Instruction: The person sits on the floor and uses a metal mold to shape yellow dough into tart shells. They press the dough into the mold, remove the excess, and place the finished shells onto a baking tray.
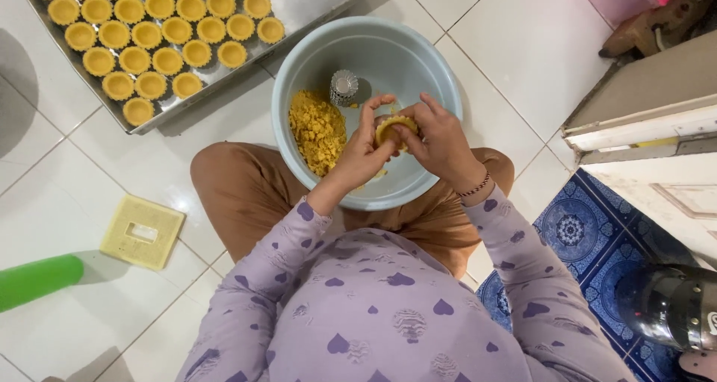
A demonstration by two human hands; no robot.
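I see both hands pinched on one tart shell (395,128) above the blue basin (441,76). My left hand (364,152) cups it, and my right hand (441,139) presses from the opposite side. Probably dough in a mould.

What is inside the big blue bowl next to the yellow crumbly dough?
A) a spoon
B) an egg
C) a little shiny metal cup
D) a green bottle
C: a small fluted metal cup stands in the blue bowl just above the yellow dough.
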